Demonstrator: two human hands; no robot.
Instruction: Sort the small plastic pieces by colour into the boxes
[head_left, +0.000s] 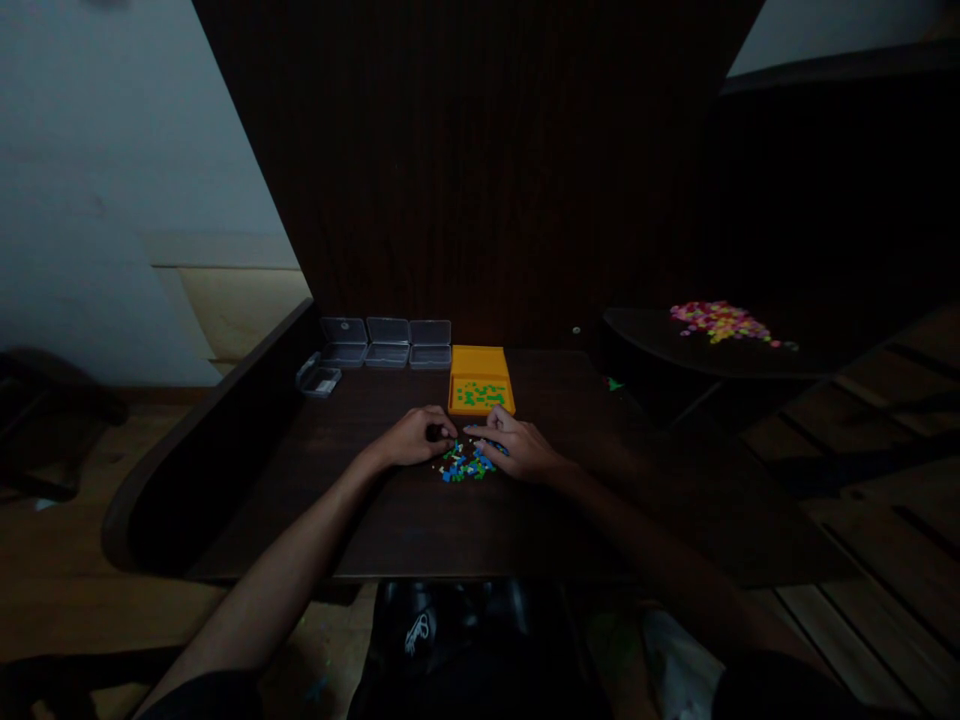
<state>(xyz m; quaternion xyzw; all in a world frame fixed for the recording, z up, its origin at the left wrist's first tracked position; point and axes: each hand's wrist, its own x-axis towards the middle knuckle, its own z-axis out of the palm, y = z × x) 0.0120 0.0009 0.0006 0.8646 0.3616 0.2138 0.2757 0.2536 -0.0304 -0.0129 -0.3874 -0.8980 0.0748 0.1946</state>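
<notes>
On the dark table a loose pile of tiny blue, green and white plastic pieces (465, 468) lies between my two hands. At the pile's left edge is my left hand (414, 437), its fingers curved and the thumb a little apart from them. My right hand (523, 448) reaches over the right side of the pile, index finger stretched out and thumb apart, touching or just above the pieces. Nothing shows in either hand. Just beyond them stands an open yellow box (478, 352) with small green pieces (480, 394) spread inside. My right hand covers part of the pile.
Several clear plastic boxes (388, 331) stand with lids raised at the back left; a smaller clear box (321, 382) sits before them. Pink and yellow pieces (720, 320) are heaped on a right-hand shelf (645, 325). A raised side panel (217, 430) borders the table's left.
</notes>
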